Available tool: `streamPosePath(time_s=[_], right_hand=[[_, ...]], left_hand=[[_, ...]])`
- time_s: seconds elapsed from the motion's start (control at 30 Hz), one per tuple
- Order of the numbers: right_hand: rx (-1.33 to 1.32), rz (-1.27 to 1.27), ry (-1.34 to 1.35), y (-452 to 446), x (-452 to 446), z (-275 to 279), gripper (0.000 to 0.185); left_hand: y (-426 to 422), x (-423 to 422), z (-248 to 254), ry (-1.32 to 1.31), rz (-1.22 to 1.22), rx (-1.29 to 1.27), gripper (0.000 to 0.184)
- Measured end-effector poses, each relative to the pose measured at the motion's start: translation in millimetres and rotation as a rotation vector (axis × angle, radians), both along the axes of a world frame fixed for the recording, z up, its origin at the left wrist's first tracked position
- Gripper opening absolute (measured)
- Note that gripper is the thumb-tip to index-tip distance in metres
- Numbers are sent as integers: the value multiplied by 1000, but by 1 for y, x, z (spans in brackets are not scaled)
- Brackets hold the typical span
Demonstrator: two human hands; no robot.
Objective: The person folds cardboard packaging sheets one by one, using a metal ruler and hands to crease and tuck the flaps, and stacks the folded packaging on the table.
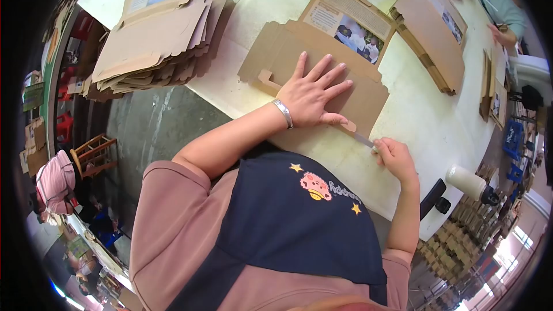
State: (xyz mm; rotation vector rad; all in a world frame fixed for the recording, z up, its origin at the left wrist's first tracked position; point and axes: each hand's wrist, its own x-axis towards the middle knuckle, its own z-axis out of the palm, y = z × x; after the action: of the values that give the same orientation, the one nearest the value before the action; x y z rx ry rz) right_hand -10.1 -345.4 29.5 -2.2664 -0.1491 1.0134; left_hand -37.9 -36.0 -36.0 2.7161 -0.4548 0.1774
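Observation:
My left hand, a silver bracelet at its wrist, lies flat with fingers spread on an unfolded cardboard box blank. The blank has slots along its near edge and a printed panel with a photo at its far end. Beside the blank's near right corner, my right hand is closed in a pinch on a thin grey strip, blade-like in shape. The strip's tip meets the blank's near edge at a small tab; its other end is hidden in my fingers.
A stack of box blanks stands at the table's left edge. More folded cardboard lies to the right. A white bottle and a black object are near the right edge. Another person is at the far right.

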Motion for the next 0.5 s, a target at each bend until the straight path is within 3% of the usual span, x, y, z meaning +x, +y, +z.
streamPosePath(time_s=[0.13,0.3,0.43,0.5], right_hand=[[-89,26,-77,-23,-5,21,30],[-192,-127,-20,-148,-9,76,19],[-194,-170,-192,-170,-29,104,17],[-208,-216,-216,-171,-37,104,16]], left_hand=[[2,-2,2,12,-11,18,92],[-5,-39,21,84,-133,119,88],[-1,-60,35,129,-206,137,85],[12,-44,37,290,-201,-41,81]])
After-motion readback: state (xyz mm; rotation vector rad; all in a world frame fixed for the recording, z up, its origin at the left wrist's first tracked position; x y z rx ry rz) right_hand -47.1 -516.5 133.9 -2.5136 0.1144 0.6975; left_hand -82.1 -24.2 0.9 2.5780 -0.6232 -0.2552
